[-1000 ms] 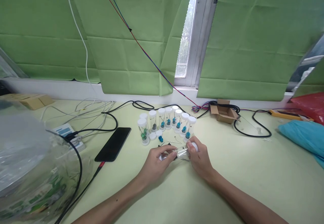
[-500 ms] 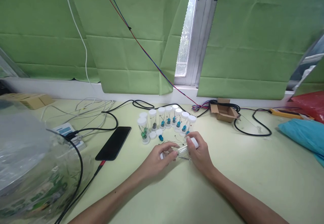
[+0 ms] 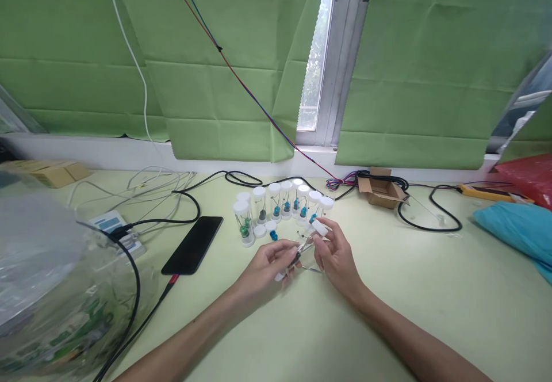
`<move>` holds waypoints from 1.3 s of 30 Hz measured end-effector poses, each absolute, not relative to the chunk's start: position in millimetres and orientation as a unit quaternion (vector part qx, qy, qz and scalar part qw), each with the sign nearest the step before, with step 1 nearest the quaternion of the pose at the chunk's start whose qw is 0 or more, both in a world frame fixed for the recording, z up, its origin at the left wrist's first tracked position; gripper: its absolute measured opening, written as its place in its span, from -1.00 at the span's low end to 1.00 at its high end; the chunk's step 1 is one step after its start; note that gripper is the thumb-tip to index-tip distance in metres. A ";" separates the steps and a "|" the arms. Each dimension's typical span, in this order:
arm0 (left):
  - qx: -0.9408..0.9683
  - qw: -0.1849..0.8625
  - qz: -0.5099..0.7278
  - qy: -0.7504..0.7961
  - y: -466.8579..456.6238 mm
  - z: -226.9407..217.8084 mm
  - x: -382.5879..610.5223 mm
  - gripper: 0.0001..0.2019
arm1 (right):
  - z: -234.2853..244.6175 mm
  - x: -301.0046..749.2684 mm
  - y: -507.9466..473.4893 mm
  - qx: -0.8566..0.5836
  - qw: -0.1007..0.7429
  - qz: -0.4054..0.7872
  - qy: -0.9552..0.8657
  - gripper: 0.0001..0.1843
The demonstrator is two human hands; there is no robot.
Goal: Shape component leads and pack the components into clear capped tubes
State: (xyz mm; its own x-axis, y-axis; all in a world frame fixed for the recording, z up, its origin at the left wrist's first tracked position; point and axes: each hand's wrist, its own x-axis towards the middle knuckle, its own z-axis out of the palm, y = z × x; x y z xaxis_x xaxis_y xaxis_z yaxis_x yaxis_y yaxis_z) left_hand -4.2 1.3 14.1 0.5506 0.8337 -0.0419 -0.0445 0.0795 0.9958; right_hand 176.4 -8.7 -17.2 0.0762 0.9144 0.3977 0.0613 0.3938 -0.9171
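Between both hands is a small clear vial (image 3: 305, 245), tilted with its upper end toward the right, a dark piece and thin metal wires showing inside or along it. My left hand (image 3: 269, 264) closes around its lower part, where a white end (image 3: 280, 276) sticks out below the fingers. At the upper end, my right hand (image 3: 338, 252) pinches beside a white cap (image 3: 319, 228); whether the cap sits fully on the vial I cannot tell. Just beyond stand several white-capped clear vials (image 3: 260, 202) holding blue, green or grey pieces. A loose blue piece (image 3: 273, 235) lies near two white caps (image 3: 260, 230).
A black phone (image 3: 192, 245) with a cable lies to the left, beside a large clear plastic bag (image 3: 64, 290). Black cords (image 3: 241, 178) run along the back. At the back right are an open cardboard box (image 3: 383, 192) and a blue bag (image 3: 511, 226).
The vial has turned steeper: its capped upper end has moved up and left, its lower end down. A dark piece now shows by my left fingers.
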 end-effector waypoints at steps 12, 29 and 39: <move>0.763 0.340 0.384 0.394 -2.6 5.4 -5.1 -0.74 | -10.5 179.0 -16.6 -0.407 0.648 0.109 -0.634 -0.63; 0.873 0.212 0.283 0.336 -10.9 -2.6 -3.0 -0.73 | -9.1 222.2 17.7 -0.483 0.629 -0.106 -0.600 -0.61; 0.890 0.197 0.251 0.324 -10.2 -5.9 -2.7 -0.70 | -20.2 226.3 22.9 -0.512 0.577 -0.074 -0.632 -0.55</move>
State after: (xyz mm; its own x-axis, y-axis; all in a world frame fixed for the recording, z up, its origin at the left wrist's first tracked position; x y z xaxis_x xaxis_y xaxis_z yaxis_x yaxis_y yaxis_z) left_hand -2.7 -10.2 -5.9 0.6637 0.6764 0.3195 0.4783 -0.7121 0.5140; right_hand 226.3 22.9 -20.2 0.1898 0.5610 0.8058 0.7329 0.4652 -0.4965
